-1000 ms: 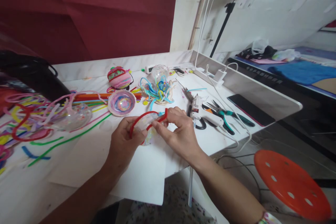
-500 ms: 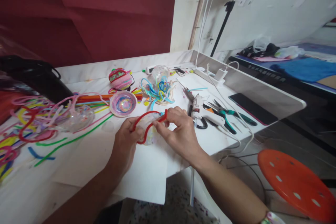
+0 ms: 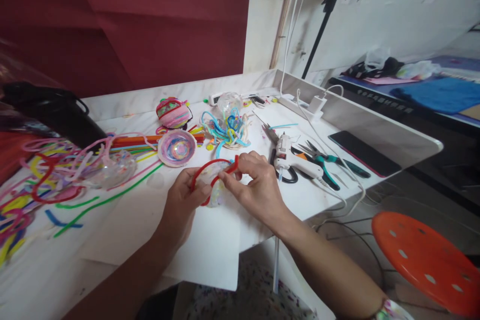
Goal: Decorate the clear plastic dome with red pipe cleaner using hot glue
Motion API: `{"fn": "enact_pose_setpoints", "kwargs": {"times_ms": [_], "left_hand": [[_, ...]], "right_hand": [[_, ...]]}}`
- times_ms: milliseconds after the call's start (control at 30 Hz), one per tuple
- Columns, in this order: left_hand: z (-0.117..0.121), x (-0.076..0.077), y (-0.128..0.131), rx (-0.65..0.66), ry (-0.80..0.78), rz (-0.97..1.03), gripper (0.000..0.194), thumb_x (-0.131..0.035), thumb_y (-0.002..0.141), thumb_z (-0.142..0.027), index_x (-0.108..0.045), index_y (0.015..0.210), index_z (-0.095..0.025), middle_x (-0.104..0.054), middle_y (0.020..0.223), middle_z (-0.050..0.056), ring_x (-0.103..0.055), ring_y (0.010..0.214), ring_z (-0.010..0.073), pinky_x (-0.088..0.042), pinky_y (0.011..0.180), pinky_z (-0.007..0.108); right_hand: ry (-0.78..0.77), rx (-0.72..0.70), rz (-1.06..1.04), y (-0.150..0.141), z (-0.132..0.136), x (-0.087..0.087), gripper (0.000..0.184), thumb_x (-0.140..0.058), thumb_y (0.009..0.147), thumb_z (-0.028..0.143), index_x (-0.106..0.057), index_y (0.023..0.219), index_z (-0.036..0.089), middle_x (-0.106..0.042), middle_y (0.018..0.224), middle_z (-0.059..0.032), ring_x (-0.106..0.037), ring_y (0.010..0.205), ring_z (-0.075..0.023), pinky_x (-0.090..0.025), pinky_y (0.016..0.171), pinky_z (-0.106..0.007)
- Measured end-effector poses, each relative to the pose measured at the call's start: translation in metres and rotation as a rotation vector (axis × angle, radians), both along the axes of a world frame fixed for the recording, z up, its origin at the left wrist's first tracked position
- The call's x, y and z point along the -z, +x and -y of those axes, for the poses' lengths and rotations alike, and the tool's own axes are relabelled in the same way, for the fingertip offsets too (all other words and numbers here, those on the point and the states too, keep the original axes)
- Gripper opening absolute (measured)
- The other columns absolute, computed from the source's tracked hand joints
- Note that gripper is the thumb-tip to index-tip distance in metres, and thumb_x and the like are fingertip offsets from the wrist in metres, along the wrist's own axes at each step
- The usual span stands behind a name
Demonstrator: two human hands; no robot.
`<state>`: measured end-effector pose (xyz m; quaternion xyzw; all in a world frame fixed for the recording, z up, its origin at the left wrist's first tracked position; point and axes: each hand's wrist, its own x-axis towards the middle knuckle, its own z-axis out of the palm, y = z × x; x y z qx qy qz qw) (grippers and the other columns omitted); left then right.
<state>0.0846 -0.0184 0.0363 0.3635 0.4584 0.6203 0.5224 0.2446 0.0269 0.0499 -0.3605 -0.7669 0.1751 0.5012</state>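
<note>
A red pipe cleaner (image 3: 205, 165) is bent in a loop around the rim of a clear plastic half-ball (image 3: 215, 196), held over the white paper. My left hand (image 3: 184, 195) grips the left side of the rim, its thumb lying across the red strand. With thumb and forefinger, my right hand (image 3: 258, 180) pinches the pipe cleaner close to its ends at the upper right of the loop. The far side of the half-ball is partly hidden by the fingers. Just beyond lies a bowl lined with coloured pipe cleaner coils (image 3: 177, 148).
A hot glue gun (image 3: 294, 160) and green-handled pliers (image 3: 320, 157) lie to the right, with a phone (image 3: 363, 152) past them. Tangled pipe cleaners (image 3: 48, 175) spread over the left. A pink ball (image 3: 173, 112) stands behind, and an orange stool (image 3: 423, 255) at lower right.
My left thumb has shifted across the red pipe cleaner at the front of the rim. My right hand keeps its pinch almost in place; the view has moved slightly.
</note>
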Motion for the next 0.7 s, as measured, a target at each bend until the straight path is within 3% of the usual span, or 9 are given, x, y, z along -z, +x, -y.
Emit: {"fn": "enact_pose_setpoints", "kwargs": {"times_ms": [133,433,700], "left_hand": [[0.0,0.0,-0.001,-0.022,-0.025,-0.032,0.044,-0.089,0.059,-0.036,-0.064,0.09,-0.018,-0.067,0.076,-0.001,-0.055,0.067,0.0135,-0.045,0.065,0.027],[0.002,-0.007,-0.001,-0.02,0.012,0.033,0.025,-0.079,0.07,-0.039,-0.064,0.078,-0.02,-0.05,0.06,-0.004,-0.042,0.057,0.0125,-0.038,0.056,0.026],[0.003,-0.013,-0.001,-0.041,0.061,0.096,0.029,-0.078,0.068,-0.046,-0.063,0.07,-0.021,-0.045,0.061,-0.003,-0.039,0.058,0.0135,-0.038,0.055,0.026]], "right_hand": [[0.002,-0.002,0.009,-0.002,0.002,0.0,0.035,-0.068,0.087,0.02,-0.048,0.059,0.021,-0.054,0.062,0.0008,-0.051,0.069,-0.0186,-0.037,0.07,-0.034],[-0.019,0.002,-0.001,-0.006,0.003,-0.004,0.027,-0.07,0.085,0.019,-0.056,0.062,0.021,-0.057,0.063,0.0008,-0.052,0.071,-0.0189,-0.038,0.071,-0.034],[-0.14,-0.034,-0.134,-0.012,-0.001,-0.004,0.029,-0.072,0.081,0.02,-0.051,0.06,0.022,-0.056,0.064,0.0019,-0.054,0.071,-0.0184,-0.04,0.072,-0.033]]}}
